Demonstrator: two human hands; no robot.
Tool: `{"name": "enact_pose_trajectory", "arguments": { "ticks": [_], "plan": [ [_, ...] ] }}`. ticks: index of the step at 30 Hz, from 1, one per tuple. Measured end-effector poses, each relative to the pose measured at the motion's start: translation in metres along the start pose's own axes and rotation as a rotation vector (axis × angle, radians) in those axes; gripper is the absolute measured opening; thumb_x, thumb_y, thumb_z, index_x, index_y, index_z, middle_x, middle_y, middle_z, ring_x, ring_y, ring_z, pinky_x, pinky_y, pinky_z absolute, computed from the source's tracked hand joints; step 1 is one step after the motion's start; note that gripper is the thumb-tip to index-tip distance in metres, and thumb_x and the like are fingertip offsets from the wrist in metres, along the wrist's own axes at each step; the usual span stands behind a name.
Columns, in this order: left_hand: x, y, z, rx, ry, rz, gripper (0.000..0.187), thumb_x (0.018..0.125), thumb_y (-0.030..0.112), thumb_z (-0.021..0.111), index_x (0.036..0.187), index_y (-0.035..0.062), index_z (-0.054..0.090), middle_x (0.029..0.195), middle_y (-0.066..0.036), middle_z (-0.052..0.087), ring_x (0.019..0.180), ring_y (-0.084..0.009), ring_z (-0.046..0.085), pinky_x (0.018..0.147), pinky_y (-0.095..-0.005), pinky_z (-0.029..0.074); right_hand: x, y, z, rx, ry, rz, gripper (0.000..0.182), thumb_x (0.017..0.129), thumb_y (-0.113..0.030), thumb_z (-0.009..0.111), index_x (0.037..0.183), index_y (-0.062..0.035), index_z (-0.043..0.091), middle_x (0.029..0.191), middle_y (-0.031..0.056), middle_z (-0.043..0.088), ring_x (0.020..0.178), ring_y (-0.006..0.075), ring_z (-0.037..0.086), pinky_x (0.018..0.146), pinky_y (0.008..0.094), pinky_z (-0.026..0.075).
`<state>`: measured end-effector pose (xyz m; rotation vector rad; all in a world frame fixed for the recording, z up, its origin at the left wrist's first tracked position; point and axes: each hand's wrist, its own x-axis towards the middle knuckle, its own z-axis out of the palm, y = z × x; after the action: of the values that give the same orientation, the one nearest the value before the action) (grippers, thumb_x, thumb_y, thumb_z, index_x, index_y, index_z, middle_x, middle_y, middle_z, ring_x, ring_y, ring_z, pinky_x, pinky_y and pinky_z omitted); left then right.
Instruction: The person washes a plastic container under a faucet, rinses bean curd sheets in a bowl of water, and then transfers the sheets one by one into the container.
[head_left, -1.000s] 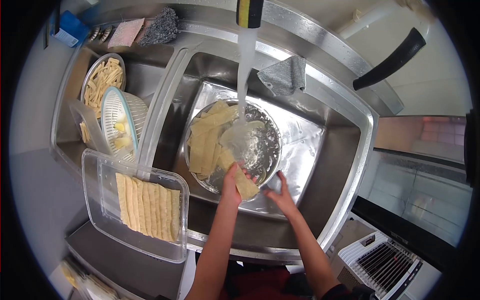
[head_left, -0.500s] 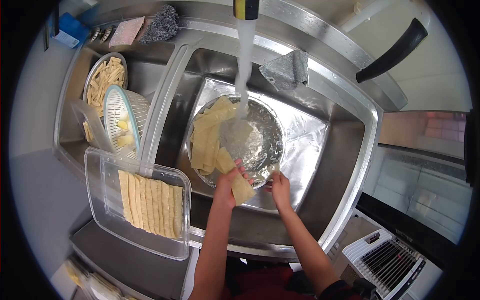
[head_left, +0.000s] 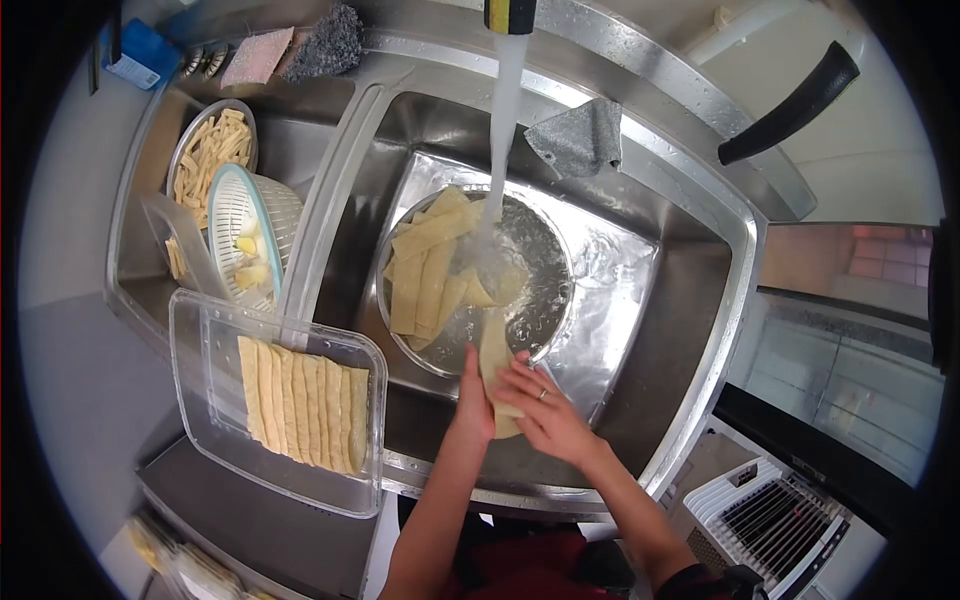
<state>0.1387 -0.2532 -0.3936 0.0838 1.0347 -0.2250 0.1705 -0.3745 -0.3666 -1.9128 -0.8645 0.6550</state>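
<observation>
A long, pale yellow tofu skin strip (head_left: 494, 345) hangs between my hands at the near rim of a round metal bowl (head_left: 568, 300). My left hand (head_left: 475, 402) supports it from the left side, thumb up, with its other fingers hidden behind the strip. From the right, my right hand (head_left: 545, 408), wearing a ring, presses its fingers over the strip. The strip's far end reaches over the bowl's water, and its lower end hangs below my hands. More tofu skin strips (head_left: 420, 275) lie overlapping in the bowl's left half, while tap water (head_left: 507, 110) pours in beside them.
Left of the bowl, a clear plastic tray (head_left: 215, 430) holds a row of folded tofu skin (head_left: 305, 405). The left basin contains a bowl of cut strips (head_left: 215, 150) and a tilted colander (head_left: 285, 215). A grey cloth (head_left: 578, 138) drapes over the sink's back edge.
The strip has turned to point away from me, towards the bowl. My right hand has moved left from the bowl's rim onto the strip, and my left hand has shifted slightly right and nearer.
</observation>
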Motion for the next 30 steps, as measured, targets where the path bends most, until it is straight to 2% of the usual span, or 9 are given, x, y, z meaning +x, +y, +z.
{"name": "enact_pose_trajectory", "arguments": {
  "ticks": [3,6,9,11,13,18,24,26,30],
  "plan": [
    [0.019,0.003,-0.028,0.067,-0.084,0.018,0.039,0.084,0.04,0.04,0.1,0.0054,0.05,0.08,-0.005,0.052,0.074,-0.0192,0.054,0.068,-0.0324,0.046,-0.007,-0.003,-0.002,-0.235,-0.164,-0.042,0.045,0.066,-0.002,0.053,0.111,-0.0061,0.048,0.123,0.0125,0.04,0.118,0.0314,0.032,0.098,0.0368,0.026],
    [0.019,0.01,-0.037,0.106,-0.053,0.031,0.025,0.079,0.02,0.054,0.1,0.007,0.051,0.08,-0.004,0.051,0.072,-0.0181,0.053,0.065,-0.0338,0.047,-0.022,0.015,0.0,0.143,0.058,0.064,0.04,0.067,-0.006,0.054,0.107,-0.0069,0.05,0.117,0.0131,0.044,0.112,0.0304,0.038,0.095,0.0381,0.029],
    [0.018,0.022,-0.042,0.142,-0.066,0.152,0.031,0.078,0.007,0.05,0.108,0.01,0.045,0.081,-0.004,0.049,0.068,-0.0166,0.05,0.066,-0.038,0.047,-0.039,0.07,0.018,0.166,0.196,0.549,0.035,0.069,-0.012,0.055,0.101,-0.0005,0.05,0.11,0.015,0.048,0.104,0.0315,0.043,0.09,0.0404,0.033],
    [0.015,0.029,-0.042,0.154,-0.053,0.189,0.035,0.075,0.004,0.052,0.109,0.0095,0.044,0.082,-0.004,0.05,0.069,-0.0163,0.051,0.065,-0.0373,0.047,-0.037,0.098,0.037,-0.44,0.068,0.376,0.03,0.07,-0.017,0.058,0.096,-0.0016,0.052,0.102,0.0139,0.051,0.097,0.0277,0.045,0.083,0.042,0.035],
    [0.009,0.036,-0.044,0.123,-0.015,0.252,0.044,0.072,-0.003,0.05,0.113,0.0112,0.041,0.086,-0.003,0.05,0.069,-0.0158,0.052,0.066,-0.0374,0.047,-0.026,0.098,0.051,-0.519,-0.047,0.34,0.032,0.071,-0.02,0.058,0.096,-0.0011,0.052,0.102,0.0143,0.05,0.097,0.0282,0.045,0.083,0.0405,0.035],
    [0.005,0.042,-0.047,0.172,0.075,0.303,0.044,0.073,-0.001,0.049,0.115,0.0114,0.04,0.087,-0.003,0.047,0.07,-0.0154,0.05,0.067,-0.0381,0.047,-0.011,0.113,0.096,-0.628,0.008,0.014,0.033,0.072,-0.026,0.056,0.097,-0.0036,0.054,0.103,0.0135,0.05,0.097,0.0282,0.045,0.082,0.0378,0.034],
    [0.005,0.036,-0.045,0.137,0.062,0.291,0.039,0.075,0.005,0.05,0.113,0.0103,0.042,0.084,-0.003,0.049,0.067,-0.0153,0.051,0.066,-0.0381,0.047,-0.012,0.123,0.11,-0.476,0.094,0.318,0.03,0.069,-0.018,0.058,0.096,-0.0064,0.056,0.098,0.0107,0.052,0.092,0.0284,0.044,0.077,0.04,0.034],
    [0.004,0.036,-0.044,0.124,0.05,0.282,0.037,0.076,0.007,0.05,0.112,0.0096,0.042,0.083,-0.003,0.049,0.066,-0.0154,0.051,0.065,-0.038,0.047,-0.021,0.12,0.1,-0.592,0.182,0.216,0.027,0.067,-0.014,0.059,0.094,-0.0068,0.056,0.094,0.0101,0.052,0.089,0.0284,0.046,0.075,0.0386,0.036],
    [0.003,0.036,-0.043,0.119,0.048,0.232,0.03,0.079,0.015,0.051,0.108,0.0119,0.045,0.081,-0.002,0.048,0.066,-0.0137,0.048,0.067,-0.0375,0.045,-0.045,0.116,0.073,-0.337,0.064,0.392,0.016,0.067,-0.009,0.059,0.081,-0.0035,0.054,0.077,0.0102,0.055,0.069,0.0245,0.051,0.062,0.034,0.042]
  ]
}}
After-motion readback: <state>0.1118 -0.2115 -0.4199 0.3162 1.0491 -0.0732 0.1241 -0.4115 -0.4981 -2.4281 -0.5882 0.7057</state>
